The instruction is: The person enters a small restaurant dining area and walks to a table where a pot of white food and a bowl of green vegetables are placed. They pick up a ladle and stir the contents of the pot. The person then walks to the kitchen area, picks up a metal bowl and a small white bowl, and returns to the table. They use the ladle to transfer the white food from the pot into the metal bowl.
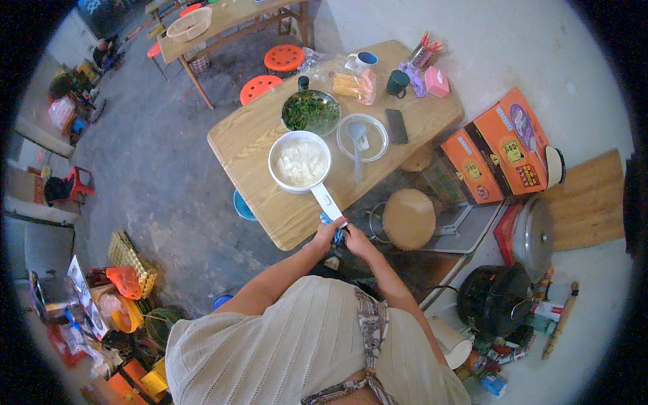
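Note:
A white long-handled pan (322,191) with pale, whitish food inside is over the near side of the wooden table (253,147). My left hand (329,234) and my right hand (357,240) meet near the end of its handle, beside a blue-and-white cloth. The left is at the handle's end; what the right holds there is mostly hidden, with something dark at its fingertips. Beyond the pan sits a metal bowl of chopped greens (311,112). A grey spoon (356,132) rests across a round clear lid or dish (378,147) to the right of the pan.
Farther back stand a white mug (365,59), a dark green mug (398,82), bagged food (349,86) and a pink tissue box (436,81). A dark phone-like slab (396,126) lies at right. Red stools (284,57) flank the table's far left; a round stool (409,218) and orange cartons (511,142) are right.

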`<action>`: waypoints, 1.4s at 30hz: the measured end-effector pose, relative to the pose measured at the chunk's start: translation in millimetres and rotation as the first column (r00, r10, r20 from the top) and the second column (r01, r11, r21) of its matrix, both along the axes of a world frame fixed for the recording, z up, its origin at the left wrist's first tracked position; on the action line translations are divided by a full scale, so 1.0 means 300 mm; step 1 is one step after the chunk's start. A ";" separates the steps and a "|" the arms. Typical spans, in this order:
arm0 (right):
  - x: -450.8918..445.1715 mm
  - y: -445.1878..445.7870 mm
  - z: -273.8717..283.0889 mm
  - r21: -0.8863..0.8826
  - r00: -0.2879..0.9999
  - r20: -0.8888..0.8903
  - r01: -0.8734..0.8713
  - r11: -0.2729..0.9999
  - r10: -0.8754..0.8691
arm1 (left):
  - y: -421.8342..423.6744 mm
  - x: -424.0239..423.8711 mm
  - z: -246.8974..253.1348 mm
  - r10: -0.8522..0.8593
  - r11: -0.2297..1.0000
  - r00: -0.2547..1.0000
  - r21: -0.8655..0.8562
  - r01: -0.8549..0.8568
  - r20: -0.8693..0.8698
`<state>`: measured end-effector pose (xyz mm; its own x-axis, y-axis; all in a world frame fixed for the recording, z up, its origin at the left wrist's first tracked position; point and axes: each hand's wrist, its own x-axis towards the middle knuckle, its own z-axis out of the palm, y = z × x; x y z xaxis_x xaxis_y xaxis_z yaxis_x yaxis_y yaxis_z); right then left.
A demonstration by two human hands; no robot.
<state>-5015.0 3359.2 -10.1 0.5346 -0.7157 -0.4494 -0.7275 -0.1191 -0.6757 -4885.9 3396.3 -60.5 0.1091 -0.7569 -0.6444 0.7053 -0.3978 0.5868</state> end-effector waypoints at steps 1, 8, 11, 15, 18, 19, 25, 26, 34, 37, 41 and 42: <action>0.026 -0.025 0.051 0.190 0.999 0.008 0.036 0.981 -0.039 | 0.014 0.016 0.025 -0.016 1.000 0.997 -0.005 0.015 -0.072; -0.002 0.025 -0.103 0.009 0.950 0.262 0.174 0.985 -0.170 | 0.004 -0.029 0.049 0.114 0.990 0.989 -0.075 -0.121 -0.089; -0.004 0.056 -0.084 0.029 0.919 0.300 0.261 0.965 -0.257 | -0.006 -0.051 0.055 0.146 0.986 0.986 -0.064 -0.151 -0.083; -0.107 0.062 -0.088 0.154 0.975 0.178 0.103 0.983 -0.130 | -0.004 -0.051 0.087 0.152 0.987 0.983 -0.041 -0.157 -0.099; -0.246 0.121 -0.051 0.069 0.997 -0.077 -0.006 0.998 0.011 | -0.008 -0.046 0.074 0.161 0.984 0.980 -0.062 -0.169 -0.116; -0.274 0.126 -0.062 0.048 0.995 -0.072 0.073 0.996 -0.070 | -0.006 -0.036 0.068 0.125 0.988 0.984 -0.075 -0.135 -0.124; -0.186 0.075 0.270 -0.509 0.976 0.121 0.219 0.832 -0.182 | 0.103 0.003 0.098 -0.249 0.965 0.927 0.014 0.263 -0.282; -0.189 0.066 0.303 -0.541 0.975 0.125 0.221 0.812 -0.183 | 0.128 0.007 0.114 -0.398 0.914 0.888 -0.019 0.405 -0.229; -0.234 0.089 0.729 -0.408 0.932 0.271 0.336 0.849 -0.239 | -0.038 -0.265 0.427 -0.248 0.474 0.581 -0.426 0.771 0.775; -0.351 0.110 0.852 -0.425 0.948 0.246 0.295 0.856 -0.204 | -0.068 -0.346 0.552 -0.437 0.540 0.694 -0.450 0.711 0.572; -0.684 0.094 1.120 -0.492 0.984 -0.140 0.030 0.870 -0.113 | -0.128 -0.420 0.674 -0.381 0.522 0.694 -0.476 0.707 0.611; -0.826 0.105 1.163 -0.675 0.991 -0.080 0.023 0.738 -0.104 | -0.132 -0.448 0.710 -0.449 0.651 0.762 -0.414 0.637 0.467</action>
